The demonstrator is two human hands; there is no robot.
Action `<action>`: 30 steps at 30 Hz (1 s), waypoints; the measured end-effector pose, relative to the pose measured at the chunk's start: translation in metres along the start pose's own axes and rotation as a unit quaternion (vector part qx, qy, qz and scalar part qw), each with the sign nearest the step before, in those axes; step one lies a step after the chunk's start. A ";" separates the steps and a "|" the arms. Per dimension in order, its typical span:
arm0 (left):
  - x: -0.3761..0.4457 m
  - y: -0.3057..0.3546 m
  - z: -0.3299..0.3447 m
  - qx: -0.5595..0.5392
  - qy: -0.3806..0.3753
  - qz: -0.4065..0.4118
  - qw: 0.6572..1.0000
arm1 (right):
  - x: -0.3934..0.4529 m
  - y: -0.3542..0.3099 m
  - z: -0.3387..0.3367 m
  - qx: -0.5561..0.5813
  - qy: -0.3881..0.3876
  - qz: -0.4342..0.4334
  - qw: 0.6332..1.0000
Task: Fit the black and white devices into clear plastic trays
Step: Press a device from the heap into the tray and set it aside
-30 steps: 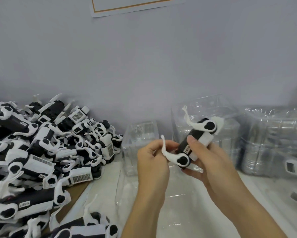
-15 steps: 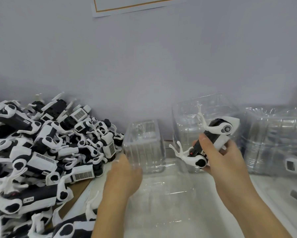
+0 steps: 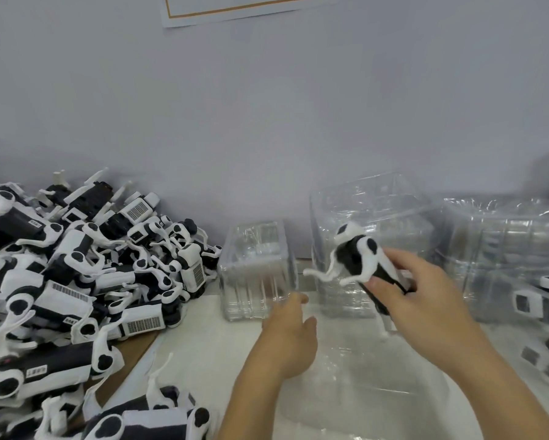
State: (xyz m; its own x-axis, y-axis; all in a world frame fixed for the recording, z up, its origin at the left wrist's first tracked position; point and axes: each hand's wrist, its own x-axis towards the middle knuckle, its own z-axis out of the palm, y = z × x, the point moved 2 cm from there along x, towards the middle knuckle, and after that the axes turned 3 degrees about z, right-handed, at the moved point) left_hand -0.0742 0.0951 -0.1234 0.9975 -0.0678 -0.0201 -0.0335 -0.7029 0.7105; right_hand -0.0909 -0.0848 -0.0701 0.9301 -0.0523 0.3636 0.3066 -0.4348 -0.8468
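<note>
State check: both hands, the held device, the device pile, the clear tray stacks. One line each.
Right hand: shut on one device, raised above the table.
Held device: tilted, not in a tray.
Left hand: open, empty, reaching toward the small tray stack.
Small tray stack: upright, empty.
Tall tray stack: upright, behind the held device.
Device pile: loose heap, untrayed.

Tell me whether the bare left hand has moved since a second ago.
Yes. The left hand let go of the black and white device and dropped toward the small clear tray stack.

The trays [image 3: 256, 270] are clear, glossy plastic (creased highlights all over). The devices [image 3: 76, 281] look like matt black-and-white plastic. The wall [image 3: 267, 122] is smooth and matt.
</note>
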 end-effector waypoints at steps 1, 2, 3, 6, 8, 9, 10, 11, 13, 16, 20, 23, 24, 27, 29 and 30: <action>0.001 -0.001 0.000 -0.019 0.004 0.002 1.000 | 0.000 -0.001 0.003 -0.037 -0.013 -0.010 0.999; 0.001 -0.001 0.000 -0.038 0.007 0.002 0.999 | -0.001 -0.001 0.005 -0.064 -0.024 -0.016 0.998; 0.001 -0.003 0.000 -0.058 0.010 0.000 0.998 | -0.001 0.000 0.008 -0.080 -0.032 -0.020 0.996; 0.005 -0.010 -0.002 -0.122 0.025 -0.026 0.992 | -0.001 0.004 0.012 -0.115 -0.044 -0.024 0.992; 0.005 -0.014 -0.003 -0.162 0.026 -0.049 0.985 | -0.001 0.010 0.014 -0.142 -0.063 -0.021 0.988; 0.005 -0.016 -0.002 -0.181 0.026 -0.057 0.981 | -0.001 0.013 0.016 -0.153 -0.078 -0.012 0.985; 0.005 -0.018 -0.002 -0.201 0.025 -0.065 0.977 | -0.001 0.016 0.018 -0.161 -0.090 -0.001 0.983; 0.005 -0.020 -0.002 -0.220 0.025 -0.075 0.972 | -0.002 0.018 0.020 -0.168 -0.096 0.007 0.981; 0.005 -0.022 -0.001 -0.253 0.029 -0.092 0.963 | -0.002 0.021 0.021 -0.180 -0.085 0.006 0.980; 0.008 -0.023 0.000 -0.271 0.051 -0.098 0.956 | 0.002 0.019 0.019 -0.197 -0.052 -0.017 0.979; 0.010 -0.024 0.001 -0.288 0.071 -0.099 0.950 | 0.002 0.019 0.018 -0.198 -0.114 -0.006 0.974; 0.012 -0.023 0.001 -0.305 0.085 -0.090 0.944 | -0.003 0.020 0.026 -0.214 -0.188 0.021 0.958; 0.012 -0.021 0.001 -0.310 0.094 -0.082 0.942 | -0.004 0.021 0.029 -0.223 -0.193 0.024 0.955; 0.012 -0.019 0.001 -0.314 0.114 -0.064 0.940 | -0.003 0.023 0.033 -0.224 -0.176 0.032 0.958; 0.013 -0.018 0.002 -0.304 0.117 -0.057 0.944 | -0.003 0.023 0.035 -0.224 -0.170 0.040 0.959; 0.013 -0.017 0.003 -0.297 0.117 -0.057 0.946 | -0.003 0.024 0.036 -0.227 -0.169 0.041 0.958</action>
State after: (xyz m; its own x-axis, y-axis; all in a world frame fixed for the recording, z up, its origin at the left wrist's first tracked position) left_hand -0.0607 0.1045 -0.1381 0.9813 0.1920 -0.0141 0.0475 -0.1703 0.9842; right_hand -0.0792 -0.0626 -0.1051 0.9832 0.1576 0.0923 0.1817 -0.7918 -0.5831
